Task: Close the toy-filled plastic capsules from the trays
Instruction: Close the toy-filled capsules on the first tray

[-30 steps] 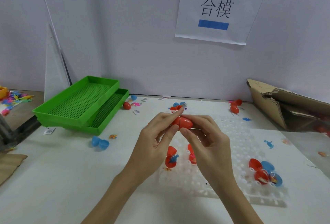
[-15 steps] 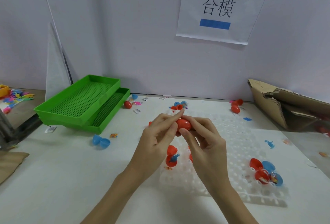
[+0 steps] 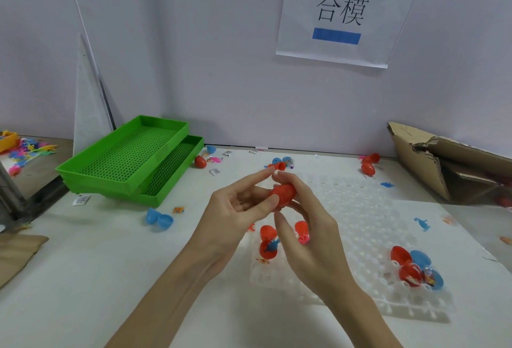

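Head view: white tabletop (image 3: 83, 278), clear tray (image 3: 368, 225) right of center. Both hands have shifted grip: left hand (image 3: 238, 214) loosening, right hand (image 3: 307, 231) pinching red capsule (image 3: 282, 193) above the tray. Capsule now looks closed; open ones remain.

Head view looks forward-down, seemingly close, over the table (image 3: 83, 278).

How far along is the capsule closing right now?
Done: a closed red capsule lies by the green trays. In hand: both the left hand and right hand hold a red capsule that looks shut. Left: open red capsules on the white tray, one with a blue toy, a red and blue pair at its near right corner, and more lie open farther back.
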